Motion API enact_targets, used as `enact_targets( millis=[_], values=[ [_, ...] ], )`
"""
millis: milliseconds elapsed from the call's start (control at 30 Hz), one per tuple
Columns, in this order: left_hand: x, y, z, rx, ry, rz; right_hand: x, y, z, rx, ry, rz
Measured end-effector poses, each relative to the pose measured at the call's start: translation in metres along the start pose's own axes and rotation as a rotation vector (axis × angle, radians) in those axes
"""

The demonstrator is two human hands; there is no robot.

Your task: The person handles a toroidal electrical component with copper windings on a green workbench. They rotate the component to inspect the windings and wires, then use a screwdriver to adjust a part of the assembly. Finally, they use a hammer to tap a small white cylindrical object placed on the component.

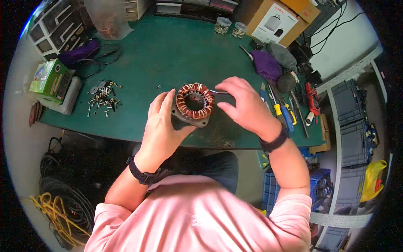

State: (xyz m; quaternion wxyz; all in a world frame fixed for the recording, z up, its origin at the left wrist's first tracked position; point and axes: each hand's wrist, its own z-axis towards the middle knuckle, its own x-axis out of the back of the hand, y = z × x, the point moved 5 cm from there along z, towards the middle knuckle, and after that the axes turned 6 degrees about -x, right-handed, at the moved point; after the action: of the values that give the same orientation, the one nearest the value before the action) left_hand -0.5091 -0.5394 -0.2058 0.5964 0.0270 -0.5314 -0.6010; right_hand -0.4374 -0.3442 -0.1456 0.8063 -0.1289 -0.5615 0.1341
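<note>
Green bench (153,54), loose screws (104,98), screwdrivers (277,110), jars (222,27)

We've a green-topped bench (151,54), drawer unit (54,23) at back L, pale wall (22,130) far L, lt floor (247,168) below, metal rack (337,126) w/ grey bins (352,145) R.

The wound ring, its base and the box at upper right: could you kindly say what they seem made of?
Wound ring: probably enamelled copper wire, from its glossy reddish-brown strands, with pale lashings.
Base: seemingly metal, dull grey with a corner hole; which metal stays open.
Box: apparently cardboard, judging by its flat brown sides and printed face.
</note>
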Motion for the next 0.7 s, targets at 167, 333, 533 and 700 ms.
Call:
enact_targets(
  millis=[167, 333, 533, 700],
  values=[
    [-0.003, 0.003, 0.009, -0.009, 0.023, 0.055, -0.022, 0.019, 0.010, -0.037, -0.105, 0.075],
    [-0.013, 0.005, 0.015, 0.018, -0.017, 0.066, -0.029, 0.027, 0.013, -0.112, -0.192, 0.197],
    [-0.020, 0.004, 0.020, 0.059, -0.002, 0.085, -0.028, 0.026, 0.005, -0.007, -0.082, 0.240],
    [-0.015, 0.006, 0.030, 0.069, 0.010, 0.055, -0.027, 0.026, 0.011, -0.005, -0.150, 0.200]
  ],
)
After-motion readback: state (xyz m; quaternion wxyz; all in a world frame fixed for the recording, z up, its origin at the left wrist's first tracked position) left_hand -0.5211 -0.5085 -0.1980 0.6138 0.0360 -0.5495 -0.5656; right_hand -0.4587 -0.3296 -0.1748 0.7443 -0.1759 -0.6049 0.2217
